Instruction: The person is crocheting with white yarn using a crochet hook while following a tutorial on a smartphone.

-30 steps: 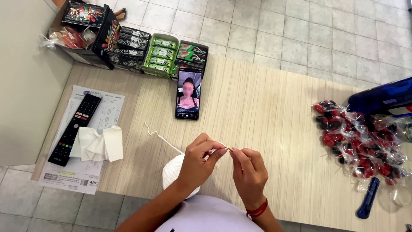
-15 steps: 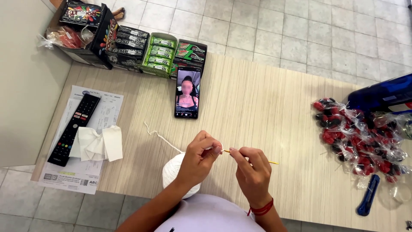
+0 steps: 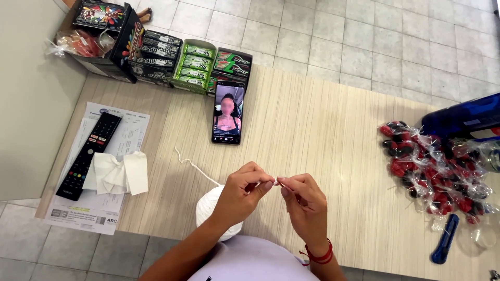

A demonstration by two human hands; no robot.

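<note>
My left hand (image 3: pixel 244 193) and my right hand (image 3: pixel 304 204) meet fingertip to fingertip above the front of a wooden table (image 3: pixel 323 130). Between them they pinch a small red-and-white piece; I cannot tell what it is. A ball of white string (image 3: pixel 207 206) sits under my left wrist, and its loose end (image 3: pixel 190 164) trails off to the upper left. A red cord bracelet (image 3: pixel 319 256) circles my right wrist.
A phone (image 3: pixel 228 112) showing a video lies at table centre. Candy and gum boxes (image 3: pixel 172 57) line the back left. A black remote (image 3: pixel 88 154) and white tissue (image 3: pixel 117 174) rest on papers. Bagged red-and-black items (image 3: pixel 432 174), a blue utility knife (image 3: pixel 444 238) and a blue bag (image 3: pixel 463 119) are right.
A thin stick that stuck out to the right of my right hand half a second ago is no longer visible. Both hands have drawn close together again.
</note>
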